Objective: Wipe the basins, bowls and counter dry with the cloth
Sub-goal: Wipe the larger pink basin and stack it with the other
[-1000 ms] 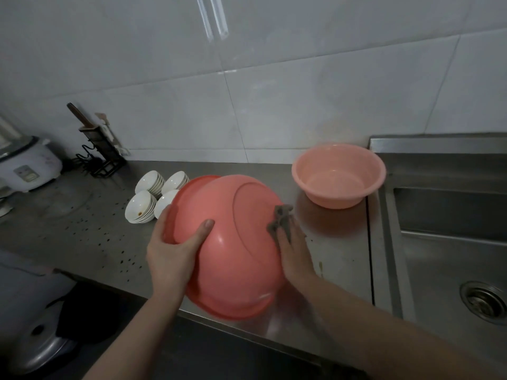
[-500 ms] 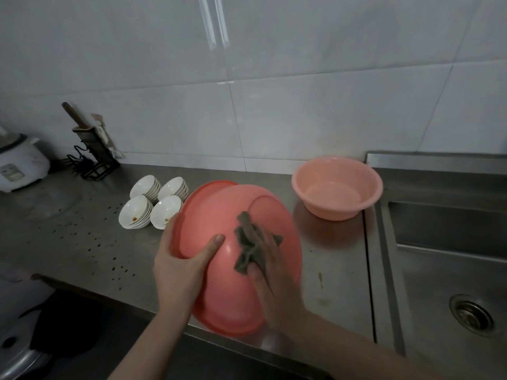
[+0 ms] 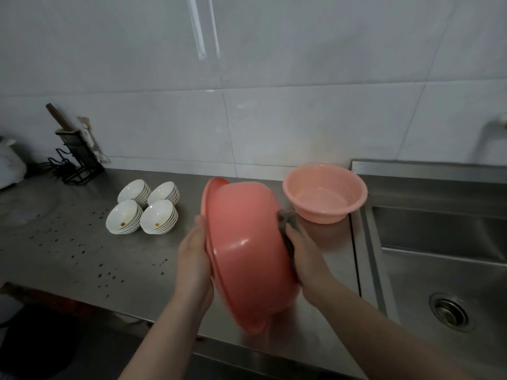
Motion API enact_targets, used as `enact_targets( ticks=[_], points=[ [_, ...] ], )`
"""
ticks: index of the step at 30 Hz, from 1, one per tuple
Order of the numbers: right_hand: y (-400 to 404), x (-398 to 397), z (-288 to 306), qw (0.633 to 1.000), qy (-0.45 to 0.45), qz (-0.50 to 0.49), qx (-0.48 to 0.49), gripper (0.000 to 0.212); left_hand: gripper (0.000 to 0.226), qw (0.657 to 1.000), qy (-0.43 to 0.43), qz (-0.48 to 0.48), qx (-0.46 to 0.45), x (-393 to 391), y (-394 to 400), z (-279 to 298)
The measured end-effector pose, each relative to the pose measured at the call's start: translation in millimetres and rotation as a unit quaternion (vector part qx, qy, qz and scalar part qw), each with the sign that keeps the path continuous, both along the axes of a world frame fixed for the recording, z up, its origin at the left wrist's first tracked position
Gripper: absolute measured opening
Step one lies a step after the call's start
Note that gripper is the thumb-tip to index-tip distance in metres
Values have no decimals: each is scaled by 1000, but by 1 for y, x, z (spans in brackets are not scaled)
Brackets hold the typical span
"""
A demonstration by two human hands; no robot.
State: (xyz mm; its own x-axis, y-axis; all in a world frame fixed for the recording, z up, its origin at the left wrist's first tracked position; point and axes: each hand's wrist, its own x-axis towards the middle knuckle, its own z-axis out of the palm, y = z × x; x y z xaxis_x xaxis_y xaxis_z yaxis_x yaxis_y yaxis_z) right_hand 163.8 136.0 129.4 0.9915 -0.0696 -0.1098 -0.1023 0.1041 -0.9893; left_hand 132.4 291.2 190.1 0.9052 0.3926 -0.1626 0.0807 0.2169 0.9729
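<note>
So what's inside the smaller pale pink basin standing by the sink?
The pale pink plastic basin stands upright on the steel counter; its visible inside looks empty, perhaps a wet sheen at the bottom. The near inner wall is hidden by its rim.

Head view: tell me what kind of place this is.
Most likely a kitchen, at the wash-up area. A steel sink is set into a steel counter, four stacks of white bowls stand on it, and a knife rack stands against the tiled wall.
</note>
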Motion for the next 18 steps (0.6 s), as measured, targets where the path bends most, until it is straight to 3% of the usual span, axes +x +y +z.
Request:
enact_targets(
  ticks=[4,8,10,12,14,15,16,18],
  points=[
    [-3,-10,22,998,-38,-51,-4,30,33,994,-43,-104,-13,6,-5,6],
    [-13,-7,54,994,21,-67,87,23,24,957,-148,-218,119,15,-10,17],
    [-25,-3,70,973,68,-55,211,37,18,903,-215,-252,275,22,-7,17],
    [-37,-2,78,955,73,-22,288,55,30,810,-244,-294,445,25,-2,13],
    [-45,-4,77,960,74,7,271,68,46,711,-230,-336,573,22,-4,8],
    [-46,-7,74,966,74,15,246,71,44,667,-224,-342,623,19,-7,6],
    [-47,-11,68,970,69,18,232,71,38,638,-224,-343,652,16,-10,2],
    [-49,-18,52,968,52,25,244,66,32,616,-222,-347,671,12,-15,-10]
  ],
)
